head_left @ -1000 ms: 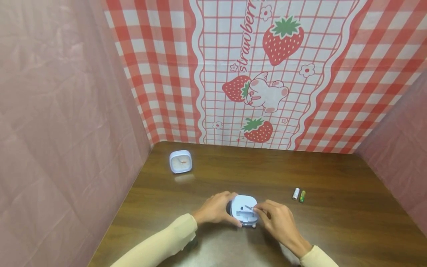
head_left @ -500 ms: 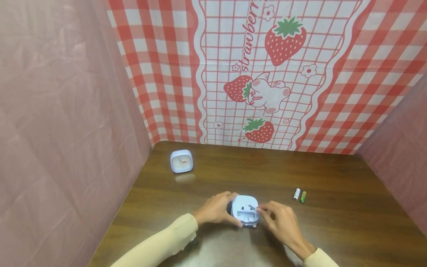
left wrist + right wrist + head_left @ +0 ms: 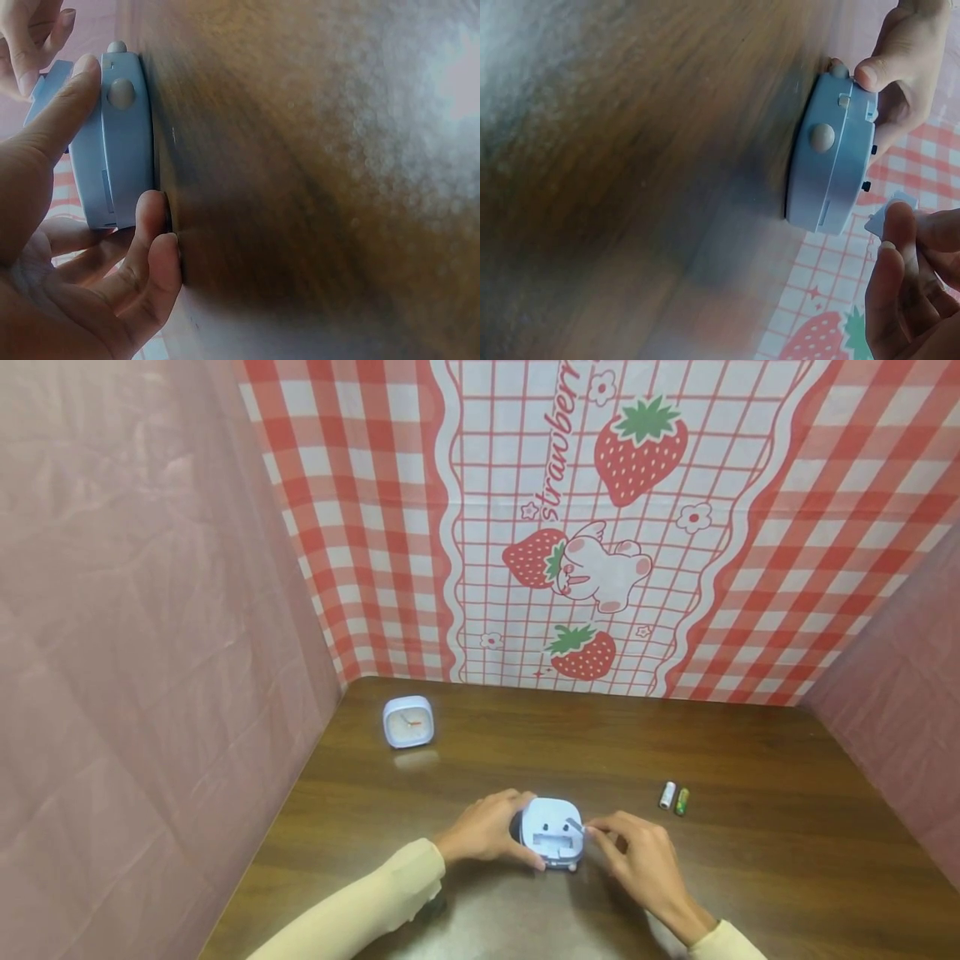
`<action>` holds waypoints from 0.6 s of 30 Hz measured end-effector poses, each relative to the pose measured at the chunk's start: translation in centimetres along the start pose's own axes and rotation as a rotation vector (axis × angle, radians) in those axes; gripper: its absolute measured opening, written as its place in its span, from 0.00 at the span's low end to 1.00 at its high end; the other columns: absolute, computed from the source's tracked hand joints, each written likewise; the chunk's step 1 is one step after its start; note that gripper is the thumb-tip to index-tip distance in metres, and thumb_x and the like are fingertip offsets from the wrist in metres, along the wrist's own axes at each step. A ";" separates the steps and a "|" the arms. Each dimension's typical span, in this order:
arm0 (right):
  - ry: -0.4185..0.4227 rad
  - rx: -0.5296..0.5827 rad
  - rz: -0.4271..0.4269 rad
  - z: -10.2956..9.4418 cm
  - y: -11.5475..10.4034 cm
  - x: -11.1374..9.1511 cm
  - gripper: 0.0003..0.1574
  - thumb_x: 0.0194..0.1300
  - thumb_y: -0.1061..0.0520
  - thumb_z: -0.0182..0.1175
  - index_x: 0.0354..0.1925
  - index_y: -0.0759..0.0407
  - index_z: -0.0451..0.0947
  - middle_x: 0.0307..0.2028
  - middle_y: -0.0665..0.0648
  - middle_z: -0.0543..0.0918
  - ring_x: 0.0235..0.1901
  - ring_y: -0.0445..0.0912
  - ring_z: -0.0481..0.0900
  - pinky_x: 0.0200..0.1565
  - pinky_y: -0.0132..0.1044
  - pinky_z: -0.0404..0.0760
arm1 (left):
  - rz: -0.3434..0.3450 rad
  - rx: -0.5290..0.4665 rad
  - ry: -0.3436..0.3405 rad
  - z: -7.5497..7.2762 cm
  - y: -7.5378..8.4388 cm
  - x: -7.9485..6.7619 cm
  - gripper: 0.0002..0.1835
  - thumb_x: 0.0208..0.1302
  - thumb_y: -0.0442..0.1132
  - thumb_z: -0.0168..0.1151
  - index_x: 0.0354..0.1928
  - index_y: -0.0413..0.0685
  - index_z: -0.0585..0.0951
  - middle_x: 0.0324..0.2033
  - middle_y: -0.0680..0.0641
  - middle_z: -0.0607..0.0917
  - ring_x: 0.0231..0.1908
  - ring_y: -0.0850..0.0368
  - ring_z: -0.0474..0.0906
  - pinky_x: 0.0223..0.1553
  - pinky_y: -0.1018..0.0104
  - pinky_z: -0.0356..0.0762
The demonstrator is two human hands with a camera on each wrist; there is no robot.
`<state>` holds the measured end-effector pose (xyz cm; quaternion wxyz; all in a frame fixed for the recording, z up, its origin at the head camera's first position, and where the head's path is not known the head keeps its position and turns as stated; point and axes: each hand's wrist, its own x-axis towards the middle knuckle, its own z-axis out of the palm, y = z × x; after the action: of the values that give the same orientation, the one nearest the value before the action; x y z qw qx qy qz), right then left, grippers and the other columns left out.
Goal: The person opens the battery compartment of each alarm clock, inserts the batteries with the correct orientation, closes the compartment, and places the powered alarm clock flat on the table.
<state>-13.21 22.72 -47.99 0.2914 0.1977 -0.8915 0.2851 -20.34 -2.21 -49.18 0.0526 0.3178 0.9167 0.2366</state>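
Observation:
A pale blue alarm clock (image 3: pixel 550 812) lies face down on the table, its battery compartment (image 3: pixel 552 842) uncovered in the back. My left hand (image 3: pixel 483 832) grips the clock's left side, the thumb along its lower edge and the fingers around the far side. Two dark knobs (image 3: pixel 866 186) stick out from the back. Between thumb and fingertips, my right hand (image 3: pixel 639 860) pinches a small pale battery cover (image 3: pixel 877 223), held just above the clock's right side and apart from it in the right wrist view.
A second pale clock (image 3: pixel 408 723) stands upright at the back left of the wooden table (image 3: pixel 525 743). To the right lie a white battery (image 3: pixel 667 795) and a green one (image 3: pixel 682 802), side by side. A checked strawberry cloth (image 3: pixel 480 527) hangs behind.
My right hand has drawn the battery cover a little to the right, bringing the second knob and more of the compartment into sight. The left hand keeps its grip on the clock.

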 end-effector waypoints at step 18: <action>0.013 0.000 0.080 -0.9 1.0 -0.5 0.10 0.53 0.65 0.77 0.32 0.51 0.89 0.26 0.40 0.84 0.17 0.29 0.66 0.20 0.23 0.65 | -0.023 0.011 -0.005 0.1 0.1 0.0 0.58 0.39 0.70 0.80 0.73 0.52 0.72 0.57 0.49 0.82 0.52 0.52 0.81 0.51 0.55 0.82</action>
<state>-12.98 24.13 -48.11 0.2856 0.1599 -0.8967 0.2980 -20.23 -2.14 -49.24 0.0556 0.3079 0.9215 0.2301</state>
